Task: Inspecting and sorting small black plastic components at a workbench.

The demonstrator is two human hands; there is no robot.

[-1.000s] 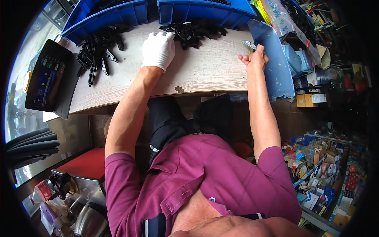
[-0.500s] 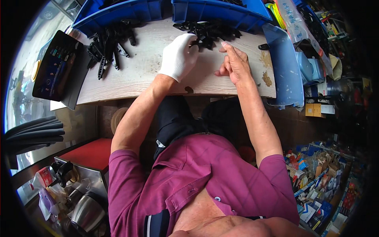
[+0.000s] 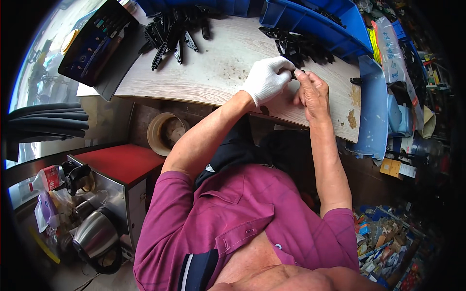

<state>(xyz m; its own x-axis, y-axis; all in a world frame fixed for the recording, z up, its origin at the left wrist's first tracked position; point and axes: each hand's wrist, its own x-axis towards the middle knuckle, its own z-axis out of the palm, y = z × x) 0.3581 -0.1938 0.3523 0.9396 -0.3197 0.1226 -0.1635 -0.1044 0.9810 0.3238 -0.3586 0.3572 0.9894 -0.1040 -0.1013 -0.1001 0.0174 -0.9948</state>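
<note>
My left hand (image 3: 268,80), in a white knit glove, is closed in a pinch over the table. A small black plastic part (image 3: 294,73) shows at its fingertips, mostly hidden by the fingers. From the right, my bare right hand (image 3: 313,96) meets it, thumb and forefinger pressed at the same part and the other fingers curled. Just beyond both hands lies a heap of black plastic pieces (image 3: 303,46). Farther left on the table is a second heap of long, ribbed black pieces (image 3: 170,34).
Blue bins (image 3: 310,22) line the table's (image 3: 218,63) far edge. A tablet in a dark case (image 3: 97,43) stands at the left, and a translucent blue tray (image 3: 371,116) at the right end. Below left are a bucket (image 3: 158,131), a red-topped cabinet (image 3: 121,162) and a steel kettle (image 3: 97,235).
My hands have come together, and a small black part now shows between the fingertips. The right fingers have closed. The whole view has turned, shifting the table rightward and up.
</note>
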